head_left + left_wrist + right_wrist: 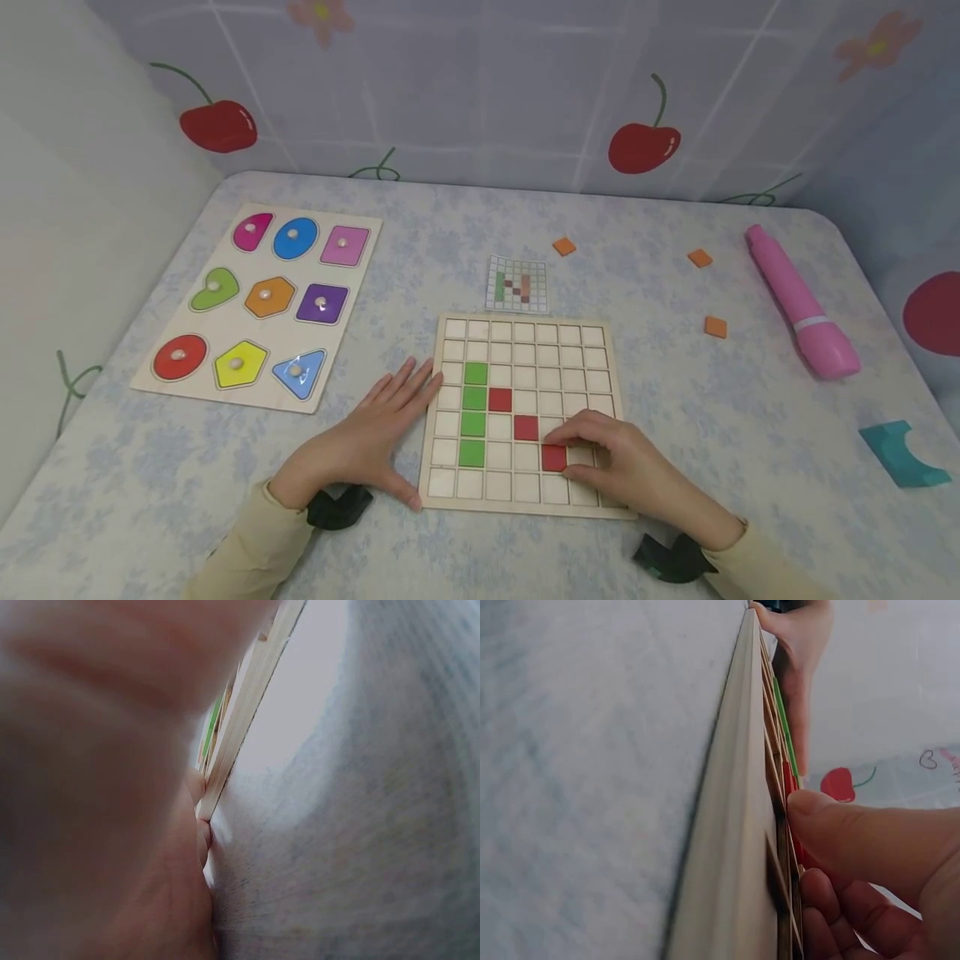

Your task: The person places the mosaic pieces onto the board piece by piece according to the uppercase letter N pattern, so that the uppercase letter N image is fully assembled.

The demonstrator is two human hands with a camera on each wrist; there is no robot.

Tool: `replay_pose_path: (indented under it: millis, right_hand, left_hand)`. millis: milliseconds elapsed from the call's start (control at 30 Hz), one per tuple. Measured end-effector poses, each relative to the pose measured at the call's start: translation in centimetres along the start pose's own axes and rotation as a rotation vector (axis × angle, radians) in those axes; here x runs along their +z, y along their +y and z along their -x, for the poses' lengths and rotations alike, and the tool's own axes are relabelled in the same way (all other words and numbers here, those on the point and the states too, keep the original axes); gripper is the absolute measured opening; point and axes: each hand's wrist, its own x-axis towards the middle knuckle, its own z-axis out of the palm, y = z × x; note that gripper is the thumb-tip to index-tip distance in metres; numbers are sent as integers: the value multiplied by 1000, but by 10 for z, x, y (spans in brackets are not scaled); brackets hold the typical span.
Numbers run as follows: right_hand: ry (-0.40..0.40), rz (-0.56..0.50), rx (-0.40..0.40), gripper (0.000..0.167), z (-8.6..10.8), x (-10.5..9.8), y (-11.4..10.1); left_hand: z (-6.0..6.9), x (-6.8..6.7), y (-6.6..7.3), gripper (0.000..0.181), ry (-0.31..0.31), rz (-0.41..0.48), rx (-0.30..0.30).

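A wooden grid board (525, 507) lies on the table in the head view. Several green square tiles (473, 399) form a column in its cells, and red square tiles step diagonally down to the right. The right hand (626, 458) pinches the lowest red tile (554, 457) at its cell, thumb and index finger at its edges. In the right wrist view, the thumb (832, 825) touches red at the board's surface. The left hand (367, 442) is spread flat, its thumb and fingertips against the board's left edge. Its palm fills much of the left wrist view.
A pattern card (517, 283) lies behind the board. Orange tiles (701, 258) are scattered at the back and right. A knobbed shape puzzle (225, 325) lies at left. At right are a pink club-shaped object (802, 304) and a teal arch block (903, 458).
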Motion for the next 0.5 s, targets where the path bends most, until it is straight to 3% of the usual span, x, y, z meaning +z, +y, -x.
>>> replay_pose_path:
  millis: [333, 433, 500]
  right_hand:
    - [29, 23, -5, 40, -2, 0, -1]
    - [96, 35, 32, 37, -4, -11, 1]
    - [200, 68, 56, 36, -6, -25, 5]
  left_hand:
    - [0, -2, 1, 138, -9, 3, -6]
    - [0, -2, 2, 138, -13, 5, -7]
    - [0, -2, 2, 138, -13, 6, -7]
